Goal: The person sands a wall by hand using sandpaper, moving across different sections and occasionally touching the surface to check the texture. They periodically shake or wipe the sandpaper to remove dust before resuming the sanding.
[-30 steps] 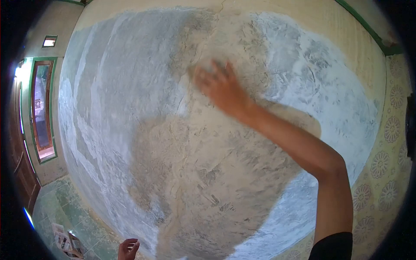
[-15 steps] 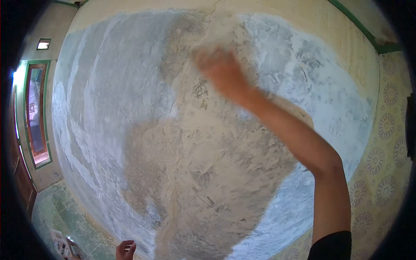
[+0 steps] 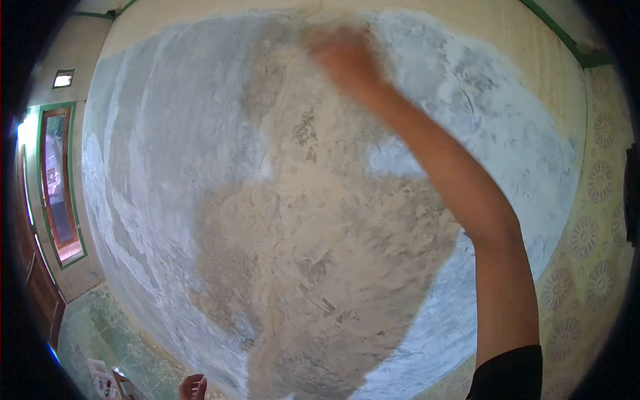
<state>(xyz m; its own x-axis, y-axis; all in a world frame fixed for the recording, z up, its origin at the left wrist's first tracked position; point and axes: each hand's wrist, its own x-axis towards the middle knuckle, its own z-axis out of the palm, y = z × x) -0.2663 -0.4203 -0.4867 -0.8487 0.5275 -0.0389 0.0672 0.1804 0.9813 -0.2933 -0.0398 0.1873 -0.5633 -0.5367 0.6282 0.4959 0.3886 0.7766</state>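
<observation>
Apparently at surface-working on the rough grey-and-tan plaster wall (image 3: pixel 320 260) behind and below the blurred bare right hand (image 3: pixel 343 57), with opening and hold impossible to tell; seemingly calling next for even contact; loosely curled, part-open left hand (image 3: pixel 193 387) without visible load.

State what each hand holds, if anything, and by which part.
The right hand at the wall is too blurred to tell; no object shows in the left hand.

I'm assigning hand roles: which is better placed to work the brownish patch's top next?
Probably the right hand, raised at the upper end of the brownish patch; the left hand is far below.
</observation>
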